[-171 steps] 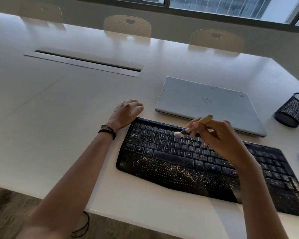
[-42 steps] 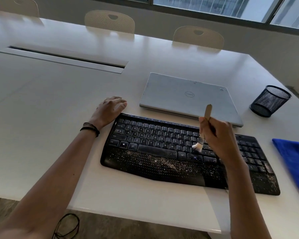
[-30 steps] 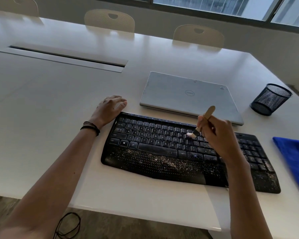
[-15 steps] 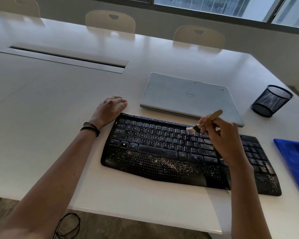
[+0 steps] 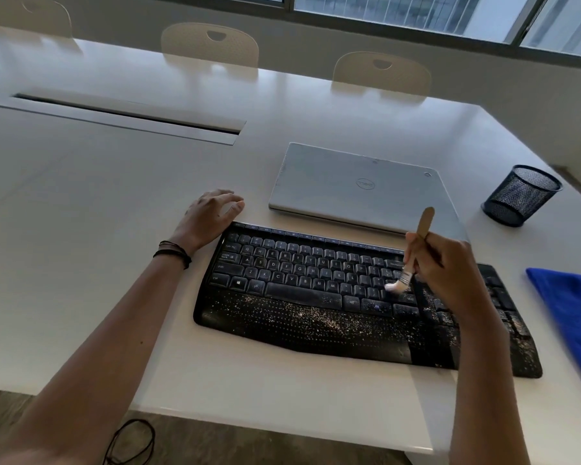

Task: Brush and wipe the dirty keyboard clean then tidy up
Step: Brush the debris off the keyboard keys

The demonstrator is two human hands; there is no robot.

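A black keyboard (image 5: 316,290) lies on the white table (image 5: 81,250), its palm rest speckled with pale crumbs. My right hand (image 5: 450,273) grips a small wooden-handled brush (image 5: 413,253), handle up, white bristles down on the keys right of the middle. My left hand (image 5: 208,216) rests on the table at the keyboard's far left corner, fingers relaxed, touching its edge. A blue cloth (image 5: 571,317) lies to the right of the keyboard.
A closed silver laptop (image 5: 356,186) lies just behind the keyboard. A black mesh pen cup (image 5: 520,196) stands at the right. Behind are a cable slot (image 5: 121,119) in the table and chairs (image 5: 379,72). A black cord (image 5: 131,441) lies on the floor.
The brush has swung from the keyboard's top row down towards me onto the lower key rows, its handle now upright. My left hand has stayed in place.
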